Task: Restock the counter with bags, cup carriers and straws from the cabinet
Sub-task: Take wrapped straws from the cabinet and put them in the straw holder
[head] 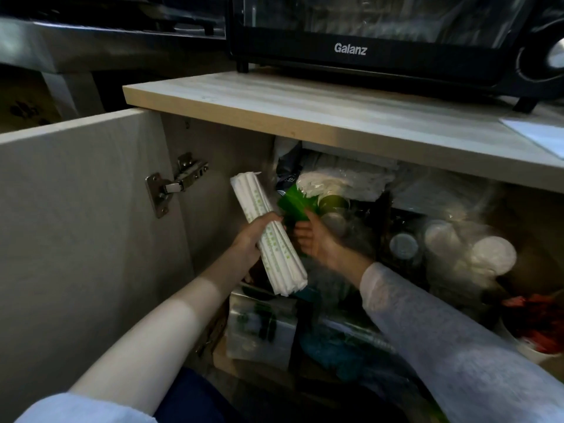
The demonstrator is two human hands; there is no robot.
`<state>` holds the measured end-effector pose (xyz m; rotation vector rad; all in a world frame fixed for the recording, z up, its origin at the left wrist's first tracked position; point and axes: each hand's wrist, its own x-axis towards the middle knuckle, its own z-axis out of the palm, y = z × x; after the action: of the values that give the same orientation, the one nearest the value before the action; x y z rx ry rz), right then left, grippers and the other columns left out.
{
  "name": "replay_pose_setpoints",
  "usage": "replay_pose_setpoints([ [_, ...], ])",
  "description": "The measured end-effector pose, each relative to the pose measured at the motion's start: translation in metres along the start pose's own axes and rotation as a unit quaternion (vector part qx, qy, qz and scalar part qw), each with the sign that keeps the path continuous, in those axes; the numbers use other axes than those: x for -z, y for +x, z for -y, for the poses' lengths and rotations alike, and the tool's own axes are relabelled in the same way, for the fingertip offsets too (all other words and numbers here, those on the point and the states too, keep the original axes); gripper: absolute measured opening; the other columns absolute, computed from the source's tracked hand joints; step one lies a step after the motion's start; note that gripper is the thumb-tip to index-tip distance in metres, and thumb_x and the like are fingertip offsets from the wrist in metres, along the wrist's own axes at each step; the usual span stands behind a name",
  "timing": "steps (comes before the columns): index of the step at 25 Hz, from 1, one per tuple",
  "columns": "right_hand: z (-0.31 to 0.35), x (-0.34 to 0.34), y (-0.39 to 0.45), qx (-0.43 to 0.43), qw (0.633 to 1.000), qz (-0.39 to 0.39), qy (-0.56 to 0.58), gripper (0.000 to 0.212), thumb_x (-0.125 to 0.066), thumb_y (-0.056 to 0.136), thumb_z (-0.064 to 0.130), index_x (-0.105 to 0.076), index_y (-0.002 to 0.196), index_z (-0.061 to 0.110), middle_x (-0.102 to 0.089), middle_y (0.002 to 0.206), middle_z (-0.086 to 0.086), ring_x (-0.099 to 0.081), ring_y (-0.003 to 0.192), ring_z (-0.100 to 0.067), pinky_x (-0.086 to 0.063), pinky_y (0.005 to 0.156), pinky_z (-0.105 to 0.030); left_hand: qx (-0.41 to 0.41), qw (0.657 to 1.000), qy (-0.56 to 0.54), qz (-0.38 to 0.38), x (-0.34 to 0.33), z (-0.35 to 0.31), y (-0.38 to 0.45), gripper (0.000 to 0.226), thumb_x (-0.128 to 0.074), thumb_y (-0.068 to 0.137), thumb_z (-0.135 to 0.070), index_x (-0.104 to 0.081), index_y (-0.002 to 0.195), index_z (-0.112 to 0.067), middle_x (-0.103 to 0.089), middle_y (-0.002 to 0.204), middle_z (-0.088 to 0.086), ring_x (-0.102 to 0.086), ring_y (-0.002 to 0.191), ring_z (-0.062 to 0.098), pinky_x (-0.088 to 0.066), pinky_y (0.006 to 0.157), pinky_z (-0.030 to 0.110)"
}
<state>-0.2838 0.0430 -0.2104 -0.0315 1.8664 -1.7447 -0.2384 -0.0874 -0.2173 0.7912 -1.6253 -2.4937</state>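
My left hand grips a thick bundle of white paper-wrapped straws around its middle, held slanted in front of the open cabinet. Just right of it, my right hand grips a green packet that sticks up out of the cabinet clutter; what the packet holds is blurred. The wooden counter top runs above the cabinet opening.
The cabinet door stands open at the left on a metal hinge. Inside are plastic-wrapped packs, stacked lidded cups, a foil-like pack and a tub of red sachets. A black Galanz oven sits on the counter.
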Motion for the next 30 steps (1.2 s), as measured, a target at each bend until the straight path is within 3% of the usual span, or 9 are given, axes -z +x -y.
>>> replay_pose_setpoints([
  [2, -0.028, 0.001, -0.008, -0.056, 0.996, 0.047, 0.047, 0.049, -0.033, 0.104, 0.039, -0.052, 0.13, 0.002, -0.055, 0.132, -0.019, -0.058, 0.114, -0.029, -0.048, 0.088, -0.032, 0.018, 0.999, -0.048, 0.01, -0.004, -0.001, -0.003, 0.008, -0.066, 0.084, -0.012, -0.064, 0.077, -0.008, -0.066, 0.057, 0.003, -0.061, 0.064, 0.016, -0.052, 0.063, 0.028],
  [5, -0.057, 0.004, -0.006, -0.125, 0.977, 0.12, 0.128, 0.045, -0.053, 0.095, -0.003, -0.041, 0.138, 0.001, -0.05, 0.138, -0.018, -0.057, 0.106, -0.017, -0.05, 0.083, -0.014, 0.025, 0.997, -0.066, 0.019, -0.012, 0.002, -0.008, 0.012, -0.064, 0.085, -0.012, -0.062, 0.074, -0.009, -0.064, 0.057, 0.004, -0.06, 0.058, 0.015, -0.053, 0.057, 0.027],
  [8, -0.079, 0.013, 0.007, -0.152, 0.968, 0.13, 0.151, 0.048, -0.06, 0.087, -0.01, -0.044, 0.127, 0.011, -0.049, 0.137, -0.024, -0.056, 0.116, -0.031, -0.044, 0.105, -0.041, 0.015, 0.997, -0.066, 0.032, -0.019, 0.006, -0.009, 0.009, -0.064, 0.084, -0.012, -0.06, 0.077, -0.009, -0.061, 0.065, 0.004, -0.06, 0.057, 0.013, -0.053, 0.054, 0.023],
  [10, -0.07, 0.008, -0.001, -0.114, 0.971, 0.099, 0.183, 0.02, -0.05, 0.095, 0.004, -0.052, 0.115, 0.009, -0.052, 0.128, -0.03, -0.055, 0.112, -0.038, -0.038, 0.107, -0.047, 0.01, 0.997, -0.07, 0.035, -0.023, 0.007, -0.01, 0.009, -0.063, 0.084, -0.012, -0.06, 0.077, -0.01, -0.059, 0.067, 0.004, -0.058, 0.062, 0.014, -0.052, 0.058, 0.025],
  [12, -0.06, 0.011, -0.011, -0.144, 0.965, 0.054, 0.214, 0.042, -0.029, 0.104, 0.032, -0.057, 0.1, 0.001, -0.062, 0.099, -0.027, -0.056, 0.09, -0.038, -0.037, 0.099, -0.048, 0.009, 0.996, -0.079, 0.029, -0.025, 0.006, -0.014, 0.011, -0.062, 0.085, -0.011, -0.058, 0.074, -0.01, -0.058, 0.066, 0.003, -0.056, 0.063, 0.015, -0.05, 0.06, 0.026],
  [15, -0.043, 0.012, -0.021, -0.157, 0.967, 0.059, 0.19, 0.057, -0.023, 0.105, 0.041, -0.059, 0.094, -0.002, -0.071, 0.07, -0.021, -0.066, 0.075, -0.034, -0.054, 0.076, -0.041, 0.02, 0.995, -0.1, 0.016, -0.027, 0.004, -0.023, 0.014, -0.062, 0.085, -0.012, -0.057, 0.072, -0.01, -0.056, 0.068, 0.004, -0.055, 0.061, 0.015, -0.048, 0.056, 0.025],
  [17, -0.039, 0.012, -0.028, -0.167, 0.965, 0.059, 0.194, 0.057, -0.024, 0.106, 0.039, -0.06, 0.093, -0.003, -0.072, 0.066, -0.02, -0.071, 0.057, -0.029, -0.058, 0.051, -0.033, 0.028, 0.994, -0.105, 0.014, -0.029, 0.002, -0.033, 0.017, -0.06, 0.086, -0.012, -0.055, 0.07, -0.01, -0.054, 0.068, 0.004, -0.054, 0.06, 0.016, -0.047, 0.053, 0.024],
  [19, -0.039, 0.013, -0.037, -0.159, 0.965, 0.064, 0.2, 0.057, -0.025, 0.106, 0.039, -0.061, 0.094, -0.003, -0.072, 0.067, -0.02, -0.07, 0.051, -0.029, -0.056, 0.043, -0.033, 0.024, 0.994, -0.106, 0.012, -0.033, 0.0, -0.045, 0.02, -0.06, 0.087, -0.013, -0.055, 0.068, -0.009, -0.053, 0.067, 0.004, -0.053, 0.06, 0.016, -0.046, 0.054, 0.024],
  [30, -0.037, 0.02, -0.09, -0.155, 0.96, 0.069, 0.221, 0.051, -0.029, 0.106, 0.035, -0.06, 0.096, -0.003, -0.071, 0.066, -0.021, -0.069, 0.048, -0.03, -0.054, 0.04, -0.033, 0.001, 0.993, -0.12, -0.008, -0.04, 0.01, -0.087, 0.023, -0.059, 0.088, -0.01, -0.054, 0.066, -0.011, -0.057, 0.046, 0.0, -0.052, 0.061, 0.015, -0.047, 0.061, 0.027],
])
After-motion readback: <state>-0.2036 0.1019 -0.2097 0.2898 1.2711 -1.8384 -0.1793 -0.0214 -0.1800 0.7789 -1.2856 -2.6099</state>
